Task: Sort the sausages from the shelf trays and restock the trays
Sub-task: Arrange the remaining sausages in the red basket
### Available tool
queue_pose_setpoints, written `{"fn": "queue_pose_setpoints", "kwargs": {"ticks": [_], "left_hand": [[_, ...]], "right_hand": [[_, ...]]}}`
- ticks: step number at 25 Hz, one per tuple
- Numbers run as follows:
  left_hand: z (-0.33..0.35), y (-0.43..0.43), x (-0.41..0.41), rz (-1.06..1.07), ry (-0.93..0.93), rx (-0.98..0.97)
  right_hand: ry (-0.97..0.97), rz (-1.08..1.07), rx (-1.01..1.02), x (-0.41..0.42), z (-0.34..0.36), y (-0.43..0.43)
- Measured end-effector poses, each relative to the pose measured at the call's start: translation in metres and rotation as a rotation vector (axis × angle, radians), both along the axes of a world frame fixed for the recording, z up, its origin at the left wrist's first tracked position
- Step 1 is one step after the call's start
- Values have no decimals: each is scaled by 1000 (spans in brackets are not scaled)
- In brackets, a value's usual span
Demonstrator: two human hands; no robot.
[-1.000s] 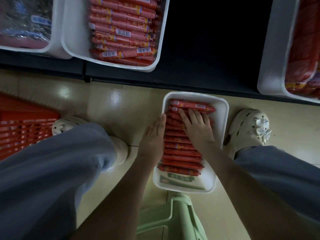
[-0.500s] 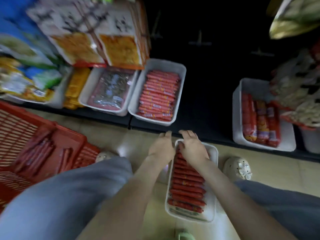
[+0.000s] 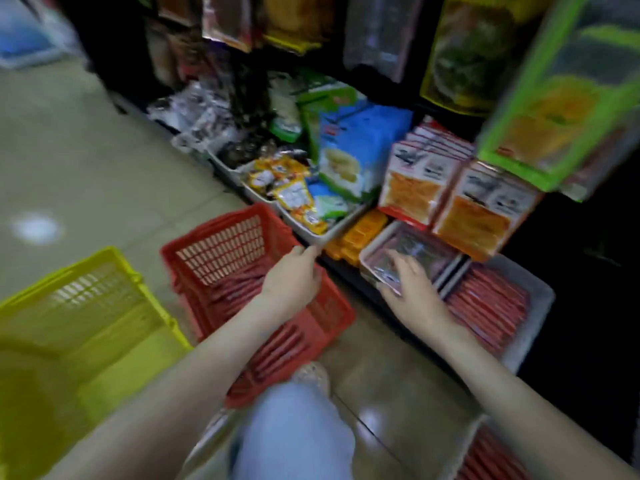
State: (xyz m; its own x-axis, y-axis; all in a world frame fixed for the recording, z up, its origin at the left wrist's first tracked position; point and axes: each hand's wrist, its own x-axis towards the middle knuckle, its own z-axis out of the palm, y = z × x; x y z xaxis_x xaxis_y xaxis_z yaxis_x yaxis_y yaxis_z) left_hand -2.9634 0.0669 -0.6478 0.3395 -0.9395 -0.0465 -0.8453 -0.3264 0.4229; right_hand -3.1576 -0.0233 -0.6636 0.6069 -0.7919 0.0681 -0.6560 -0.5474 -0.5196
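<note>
now left hand (image 3: 294, 277) moved over red basket (image 3: 221, 247), fingers straight; right hand (image 3: 410, 282) moved onto foil-pack tray (image 3: 381, 237), fingers flat.

A yellow plastic basket (image 3: 79, 306) with slotted walls fills the lower left, standing on a pale tiled floor (image 3: 86, 161) that carries a bright glare spot (image 3: 36, 228) at the left edge. At centre, a blue-and-white snack bag (image 3: 356, 150) stands upright, with small yellow-and-white sachets (image 3: 287, 188) heaped just left of it. Right of the bag hang red-and-white packs with orange contents (image 3: 485, 209). Below them lie yellow-orange blocks (image 3: 360, 235). A blurred green-edged packet (image 3: 561, 109) hangs at the upper right.
</note>
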Motion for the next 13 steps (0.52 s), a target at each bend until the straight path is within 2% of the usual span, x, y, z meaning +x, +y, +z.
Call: {"fn": "queue_pose_setpoints", "kwargs": {"ticks": [3,7,11,13], "left_hand": [[-70,46,80,244,39,204],[-170,59,102,406,88,368],[-254,42,109,556,62,478],[-291,35,105,543,33,575]], "right_hand": [[82,343,46,94,-44,-2],[434,740,120,182,-152,5],[738,937,-55,229,-263,4],[837,1027,-130,241,-311,3]]}}
